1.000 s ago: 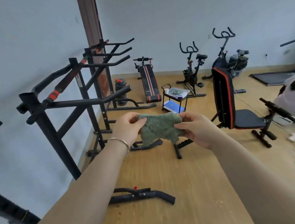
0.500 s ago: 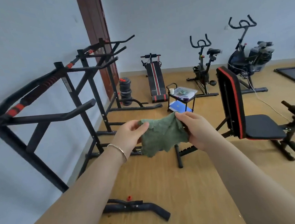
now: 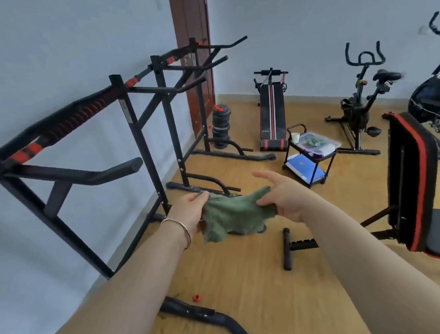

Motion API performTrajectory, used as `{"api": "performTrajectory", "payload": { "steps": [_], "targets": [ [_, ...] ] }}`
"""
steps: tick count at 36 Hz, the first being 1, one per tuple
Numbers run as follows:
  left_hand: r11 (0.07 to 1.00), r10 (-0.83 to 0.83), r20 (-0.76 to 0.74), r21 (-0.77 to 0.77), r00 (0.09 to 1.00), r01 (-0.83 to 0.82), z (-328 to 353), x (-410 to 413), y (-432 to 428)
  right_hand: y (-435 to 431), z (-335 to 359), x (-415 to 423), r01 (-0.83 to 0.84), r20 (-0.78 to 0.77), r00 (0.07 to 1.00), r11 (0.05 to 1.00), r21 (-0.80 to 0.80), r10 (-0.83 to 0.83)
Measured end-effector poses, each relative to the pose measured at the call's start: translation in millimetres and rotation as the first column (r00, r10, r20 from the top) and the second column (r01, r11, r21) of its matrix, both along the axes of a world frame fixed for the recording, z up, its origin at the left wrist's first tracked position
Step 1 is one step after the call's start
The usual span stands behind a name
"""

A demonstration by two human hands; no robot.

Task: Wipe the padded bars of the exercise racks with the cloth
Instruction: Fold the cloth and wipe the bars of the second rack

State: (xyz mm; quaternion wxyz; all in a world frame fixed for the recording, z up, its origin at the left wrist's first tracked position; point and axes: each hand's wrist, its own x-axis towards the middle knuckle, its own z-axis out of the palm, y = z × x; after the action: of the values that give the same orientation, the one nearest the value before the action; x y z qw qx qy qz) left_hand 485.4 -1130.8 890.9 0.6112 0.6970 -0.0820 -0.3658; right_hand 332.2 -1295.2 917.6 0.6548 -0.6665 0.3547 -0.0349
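Fingers [image 3: 199, 197] of the left hand [image 3: 188, 209] pinch one edge of the green cloth [image 3: 233, 213], and the right hand [image 3: 287, 201] pinches the other between thumb and curled fingers, forefinger straight, so the nubbly terry sags crumpled between them above the wooden floor [image 3: 249, 283]. Left of the cloth stands a black steel rack [image 3: 143, 146], its smooth foam-padded bar [image 3: 93, 174] jutting toward it, apart, under a red-ribbed top grip [image 3: 75, 116]. Right of the cloth a red-piped black bench [image 3: 412, 178] has its back upright.
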Motion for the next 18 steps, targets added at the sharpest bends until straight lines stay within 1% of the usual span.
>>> {"api": "performTrajectory", "payload": {
  "steps": [3,5,7,8,9,11,12,15,18],
  "targets": [
    [0.999,0.048,0.093,-0.011,0.995,-0.047,-2.4,35.6,-15.4,-20.2,-2.5,36.6,0.042,-0.042,0.998,0.992,-0.117,-0.047],
    [0.996,0.087,0.139,-0.037,0.986,-0.082,-0.1,58.2,-25.9,-35.4,-0.7,59.1,0.026,-0.027,0.999,0.994,-0.105,-0.029],
    [0.992,0.119,0.166,-0.057,0.979,-0.111,2.5,79.6,-36.3,-49.9,2.8,79.0,-0.031,-0.014,0.999,0.996,-0.086,0.03],
    [0.992,0.121,0.185,-0.06,0.975,-0.111,5.0,88.7,-41.4,-56.2,4.5,88.6,-0.066,-0.027,0.998,0.99,-0.127,0.063],
    [0.993,0.106,0.2,-0.061,0.974,-0.096,7.0,97.6,-46.2,-61.6,5.8,98.6,-0.093,-0.058,0.995,0.974,-0.207,0.083],
    [0.997,0.058,0.242,-0.07,0.969,-0.042,12.4,111.4,-55.8,-72.1,9.2,120.0,-0.11,-0.11,0.991,0.918,-0.381,0.073],
    [0.998,0.039,0.284,-0.056,0.958,-0.024,13.2,118.2,-60.5,-77.6,10.0,130.5,-0.099,-0.113,0.992,0.891,-0.443,0.054],
    [0.998,0.0,0.485,0.06,0.875,-0.034,14.6,138.6,-73.4,-94.4,11.5,158.9,-0.045,-0.076,0.997,0.836,-0.547,0.003],
    [0.971,-0.029,0.643,0.198,0.765,-0.13,13.7,158.0,-86.1,-114.6,9.1,186.1,-0.082,-0.082,0.996,0.773,-0.628,0.039]
  ]
}}
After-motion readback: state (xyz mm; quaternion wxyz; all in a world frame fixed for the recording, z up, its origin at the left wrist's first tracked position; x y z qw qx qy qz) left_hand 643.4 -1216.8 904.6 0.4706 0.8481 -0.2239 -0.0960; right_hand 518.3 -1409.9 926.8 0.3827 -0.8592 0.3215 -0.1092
